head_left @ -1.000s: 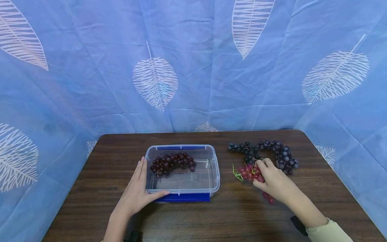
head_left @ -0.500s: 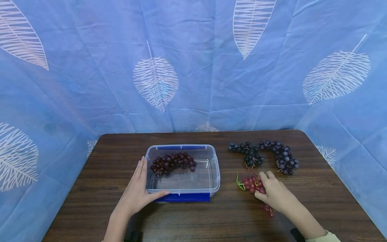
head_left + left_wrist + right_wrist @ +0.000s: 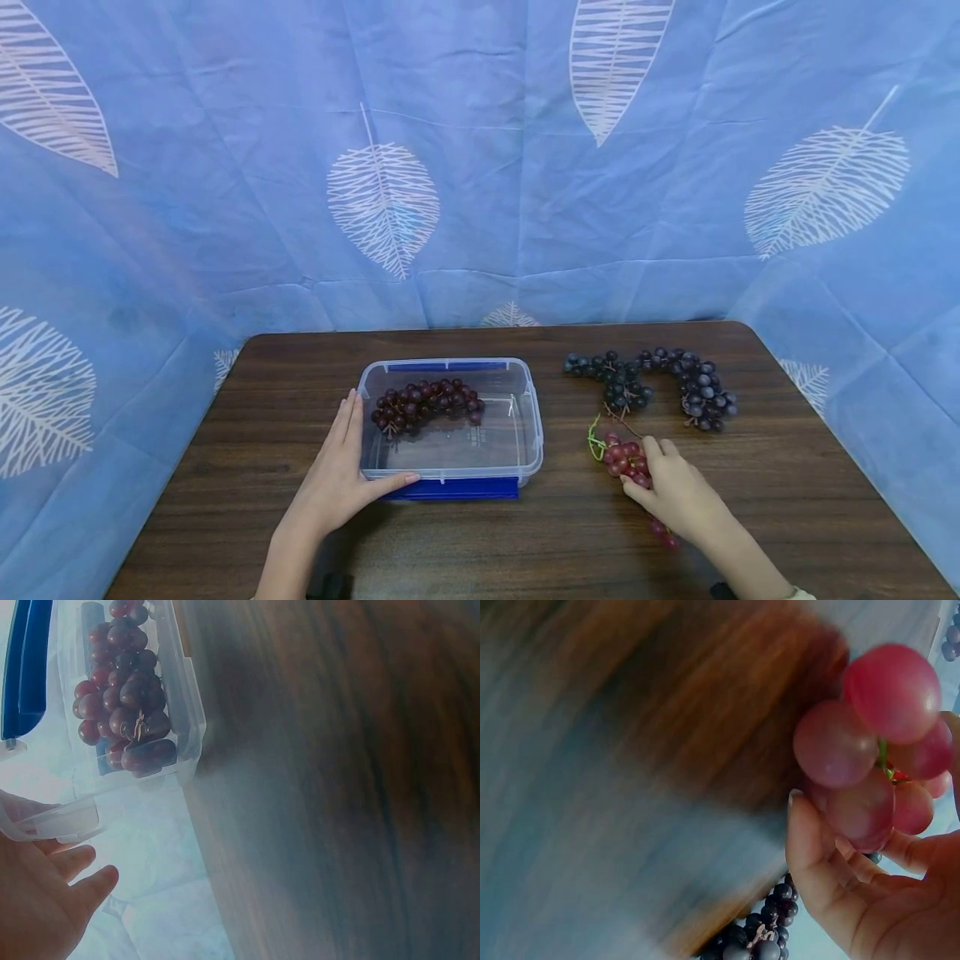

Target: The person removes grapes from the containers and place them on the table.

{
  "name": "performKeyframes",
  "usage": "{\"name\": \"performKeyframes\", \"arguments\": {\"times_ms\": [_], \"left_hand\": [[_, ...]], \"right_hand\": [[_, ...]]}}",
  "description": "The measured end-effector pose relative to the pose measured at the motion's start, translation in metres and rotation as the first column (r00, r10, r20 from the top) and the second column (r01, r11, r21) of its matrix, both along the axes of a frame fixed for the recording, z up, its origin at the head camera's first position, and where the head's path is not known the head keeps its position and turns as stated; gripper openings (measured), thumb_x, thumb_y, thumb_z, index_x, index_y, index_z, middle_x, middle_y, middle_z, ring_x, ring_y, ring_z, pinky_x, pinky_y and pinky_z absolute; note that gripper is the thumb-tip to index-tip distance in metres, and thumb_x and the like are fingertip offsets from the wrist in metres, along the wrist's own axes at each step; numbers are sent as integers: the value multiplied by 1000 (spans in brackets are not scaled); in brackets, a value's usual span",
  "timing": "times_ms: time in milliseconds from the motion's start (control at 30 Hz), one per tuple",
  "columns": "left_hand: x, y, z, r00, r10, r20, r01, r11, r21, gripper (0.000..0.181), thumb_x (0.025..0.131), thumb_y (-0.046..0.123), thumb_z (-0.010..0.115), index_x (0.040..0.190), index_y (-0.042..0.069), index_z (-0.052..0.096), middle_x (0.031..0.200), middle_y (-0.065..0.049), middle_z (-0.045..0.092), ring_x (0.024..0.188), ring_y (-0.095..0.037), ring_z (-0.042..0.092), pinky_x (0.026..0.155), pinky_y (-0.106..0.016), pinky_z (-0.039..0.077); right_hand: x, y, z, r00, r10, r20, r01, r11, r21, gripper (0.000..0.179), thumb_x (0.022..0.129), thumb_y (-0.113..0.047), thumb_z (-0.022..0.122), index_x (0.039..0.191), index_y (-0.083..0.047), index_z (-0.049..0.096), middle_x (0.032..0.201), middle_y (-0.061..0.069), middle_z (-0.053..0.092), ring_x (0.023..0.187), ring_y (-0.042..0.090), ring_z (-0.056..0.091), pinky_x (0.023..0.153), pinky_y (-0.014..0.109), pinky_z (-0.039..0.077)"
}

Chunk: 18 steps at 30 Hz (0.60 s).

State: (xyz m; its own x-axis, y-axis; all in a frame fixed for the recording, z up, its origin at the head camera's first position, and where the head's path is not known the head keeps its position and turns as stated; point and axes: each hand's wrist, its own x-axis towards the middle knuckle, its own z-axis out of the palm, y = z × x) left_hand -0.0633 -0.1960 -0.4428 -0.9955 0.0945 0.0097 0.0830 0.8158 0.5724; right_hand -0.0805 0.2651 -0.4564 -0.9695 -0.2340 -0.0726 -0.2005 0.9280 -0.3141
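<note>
My right hand [image 3: 677, 493] pinches a bunch of red grapes [image 3: 624, 458] with a curly green stem, to the right of the box. The right wrist view shows several pink-red grapes [image 3: 892, 694] close up, the thumb and fingers around their near side. Whether the bunch touches the table is unclear. My left hand [image 3: 334, 475] rests against the left side and front left corner of a clear plastic box [image 3: 538, 433] with blue clips, its fingers straight. Inside the box lies a dark red grape bunch [image 3: 427, 402], also visible through the wall in the left wrist view.
Two dark bunches lie at the back right of the brown wooden table [image 3: 480, 550]: a blue-black grape bunch [image 3: 618, 379] and a black-purple grape bunch [image 3: 701, 387]. A thin brown stem runs from the nearer one toward the red grapes. A blue leaf-print cloth [image 3: 480, 208] hangs behind.
My right hand has drawn the red grapes toward the front of the table, away from the dark bunches. The left hand and the box stay where they were.
</note>
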Motion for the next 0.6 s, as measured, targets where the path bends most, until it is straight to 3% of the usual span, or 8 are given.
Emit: {"name": "performKeyframes", "arguments": {"times_ms": [200, 367, 467, 600], "left_hand": [[1, 1, 0, 1000, 3, 14, -3, 1000, 1, 140, 81, 76, 76, 169, 4, -5, 177, -21, -6, 161, -49, 5, 121, -74, 23], [1, 1, 1, 1000, 2, 21, -2, 1000, 1, 140, 81, 77, 75, 169, 6, -7, 177, -20, -6, 161, -48, 5, 121, -73, 23], [0, 1, 2, 1000, 4, 20, -4, 1000, 0, 140, 81, 77, 75, 169, 5, -6, 177, -19, -6, 161, -48, 5, 121, -73, 23], [-1, 1, 3, 1000, 6, 17, -6, 1000, -1, 140, 81, 77, 76, 169, 4, -5, 177, -19, -6, 161, -48, 5, 121, -73, 24]], "right_hand": [[2, -4, -4, 999, -31, 8, 31, 999, -8, 71, 93, -32, 83, 134, 14, 48, 121, 42, 55, 70, 31, 69, 57, 42, 58], [8, -3, -4, 998, -52, -25, 51, 998, -36, 64, 92, -37, 84, 124, 7, 51, 105, 27, 58, 59, 18, 54, 48, 32, 45], [10, -1, -2, 996, -48, -71, 46, 998, -34, 65, 90, -39, 85, 125, 6, 54, 102, 21, 57, 62, 16, 49, 49, 29, 41], [9, 0, 3, 994, -36, -106, 35, 999, -9, 77, 89, -44, 84, 137, 7, 54, 111, 26, 59, 77, 27, 59, 55, 37, 50]]}}
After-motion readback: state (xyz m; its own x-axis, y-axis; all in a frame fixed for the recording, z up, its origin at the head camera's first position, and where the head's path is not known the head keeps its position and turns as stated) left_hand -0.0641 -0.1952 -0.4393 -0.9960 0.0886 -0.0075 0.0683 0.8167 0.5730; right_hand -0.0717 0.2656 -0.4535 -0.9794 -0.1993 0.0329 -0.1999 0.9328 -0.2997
